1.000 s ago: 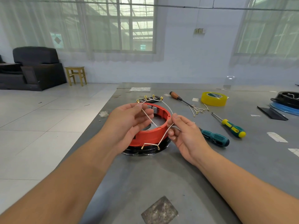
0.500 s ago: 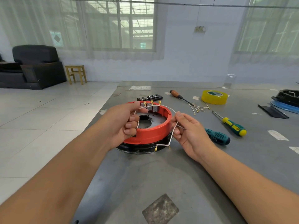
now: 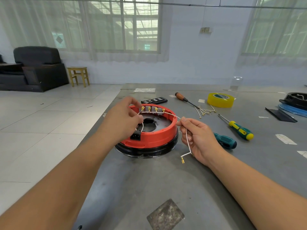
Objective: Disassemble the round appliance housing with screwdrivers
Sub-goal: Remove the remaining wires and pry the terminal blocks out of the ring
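Observation:
A round red housing [image 3: 154, 138] on a black base lies flat on the grey table [image 3: 166, 180], with a black power socket in its near wall. A white wire harness [image 3: 172, 114] with brass terminals runs across its far rim. My left hand [image 3: 123, 121] pinches the harness at its left end, above the housing. My right hand [image 3: 199, 138] pinches the same wire to the right of the housing, and the loose end hangs down by my palm. Three screwdrivers lie to the right: a teal one [image 3: 226, 141], a yellow-green one [image 3: 239, 129] and a wooden-handled one [image 3: 183, 98].
A yellow tape roll [image 3: 220, 100], loose white wires [image 3: 205, 111] and a black bit case [image 3: 154, 100] lie behind the housing. A black and blue appliance part [image 3: 295, 103] sits at the far right. The table's left edge drops to a tiled floor.
The housing went from tilted up in my hands to flat on the table. My left hand rose to the far rim, and my right hand drew the wire out to the right.

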